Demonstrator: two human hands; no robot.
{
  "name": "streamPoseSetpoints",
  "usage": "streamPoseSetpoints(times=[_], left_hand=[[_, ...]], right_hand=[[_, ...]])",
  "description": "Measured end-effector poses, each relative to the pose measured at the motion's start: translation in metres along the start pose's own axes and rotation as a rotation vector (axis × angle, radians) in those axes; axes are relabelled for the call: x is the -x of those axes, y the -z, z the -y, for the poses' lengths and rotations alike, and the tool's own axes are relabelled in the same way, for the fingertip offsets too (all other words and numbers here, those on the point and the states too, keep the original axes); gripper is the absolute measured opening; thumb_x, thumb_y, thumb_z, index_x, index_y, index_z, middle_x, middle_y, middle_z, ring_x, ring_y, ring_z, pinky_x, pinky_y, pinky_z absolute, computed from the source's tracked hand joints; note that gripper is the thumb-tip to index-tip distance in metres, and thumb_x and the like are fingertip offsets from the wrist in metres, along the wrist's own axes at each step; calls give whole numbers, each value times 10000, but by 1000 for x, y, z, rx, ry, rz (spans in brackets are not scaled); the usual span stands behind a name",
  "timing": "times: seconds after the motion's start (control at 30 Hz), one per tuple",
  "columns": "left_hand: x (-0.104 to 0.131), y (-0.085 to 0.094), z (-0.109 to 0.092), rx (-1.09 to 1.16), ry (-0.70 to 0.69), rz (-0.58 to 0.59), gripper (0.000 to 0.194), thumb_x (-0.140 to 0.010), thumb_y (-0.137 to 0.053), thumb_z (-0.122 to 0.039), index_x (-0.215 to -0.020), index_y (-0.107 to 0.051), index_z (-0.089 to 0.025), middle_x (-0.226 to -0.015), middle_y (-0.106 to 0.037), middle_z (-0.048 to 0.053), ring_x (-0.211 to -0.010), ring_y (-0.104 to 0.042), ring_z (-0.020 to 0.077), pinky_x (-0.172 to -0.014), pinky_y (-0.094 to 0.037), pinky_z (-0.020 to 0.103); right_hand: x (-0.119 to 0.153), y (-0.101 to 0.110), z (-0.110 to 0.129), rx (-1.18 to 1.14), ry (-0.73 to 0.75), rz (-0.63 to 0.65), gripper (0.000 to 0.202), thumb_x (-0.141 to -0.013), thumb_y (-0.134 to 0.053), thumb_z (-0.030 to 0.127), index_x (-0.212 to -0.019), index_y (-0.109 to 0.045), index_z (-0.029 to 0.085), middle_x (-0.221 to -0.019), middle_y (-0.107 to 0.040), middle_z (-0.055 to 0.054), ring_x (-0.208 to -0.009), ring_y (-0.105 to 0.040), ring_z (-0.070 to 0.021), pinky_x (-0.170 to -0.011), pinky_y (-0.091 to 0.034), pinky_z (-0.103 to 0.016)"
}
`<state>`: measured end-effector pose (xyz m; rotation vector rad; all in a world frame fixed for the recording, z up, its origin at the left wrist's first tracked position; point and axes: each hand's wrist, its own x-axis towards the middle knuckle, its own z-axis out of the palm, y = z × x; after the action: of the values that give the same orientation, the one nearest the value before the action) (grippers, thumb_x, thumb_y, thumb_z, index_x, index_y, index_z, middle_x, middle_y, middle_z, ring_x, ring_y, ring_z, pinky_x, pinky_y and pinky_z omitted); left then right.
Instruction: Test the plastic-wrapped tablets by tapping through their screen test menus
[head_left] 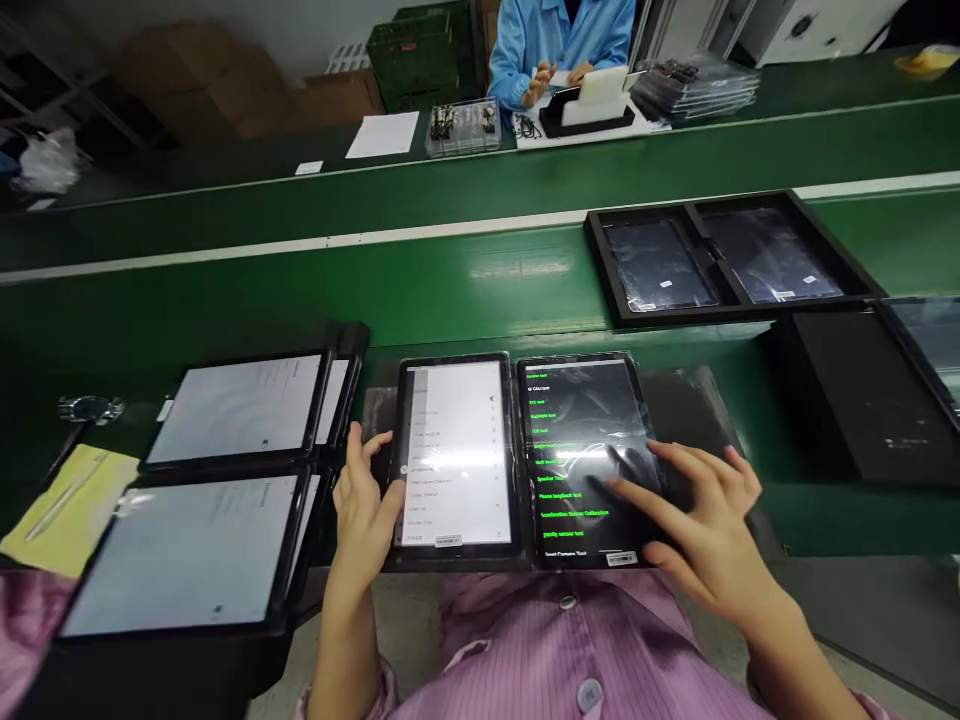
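Observation:
Two tablets lie side by side at the near edge of the bench. The left one [457, 450] shows a white list screen; the right one [559, 430] has a black screen with lines of green text. My left hand [365, 500] is at the left edge of the white-screen tablet, fingers apart and holding nothing. Over the right part of the black-screen tablet is my right hand [701, 515], its fingers spread and the index fingertip at the screen. Whether that fingertip touches the glass I cannot tell.
Lit tablets [236, 410] rest on black stands at the left, beside a yellow cloth [60, 510] with a pen. A black tray [615, 290] with two wrapped tablets stands at the back right, near a black box [862, 390]. Across the bench sits a person in blue [517, 50].

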<state>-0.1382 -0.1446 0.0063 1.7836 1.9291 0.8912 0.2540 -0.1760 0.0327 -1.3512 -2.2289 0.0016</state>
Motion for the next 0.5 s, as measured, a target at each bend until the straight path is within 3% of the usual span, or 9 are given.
streamPoseSetpoints(times=[0.13,0.3,0.5], left_hand=[[-4,-3,5,98,114,-26,767,-964,-415,-486,-1641,-168,-222,-1424,-597,127,-1339,-529,355,-1182,-281,602],[-6,-6,1,69,138,-31,783,-896,-483,-329,-1623,-206,-237,-1404,-614,98,-1359,-519,331,-1196,-290,575],[-5,-7,-6,-6,94,-70,797,-932,-551,-466,-1616,-212,-236,-1351,-626,108,-1295,-559,325,-1163,-345,555]], right_hand=[[-13,-14,19,47,40,47,651,-1055,-220,687,-1350,-696,357,-1488,-459,-161,-1303,-442,-377,-1148,-148,-726],[-14,-18,18,70,40,75,605,-1052,-287,684,-1305,-711,333,-1502,-462,-161,-1324,-428,-380,-1158,-130,-731],[-3,-7,3,37,28,-50,481,-1066,-375,601,-1345,-577,265,-1498,-436,-173,-1339,-423,-390,-1173,-128,-721]])
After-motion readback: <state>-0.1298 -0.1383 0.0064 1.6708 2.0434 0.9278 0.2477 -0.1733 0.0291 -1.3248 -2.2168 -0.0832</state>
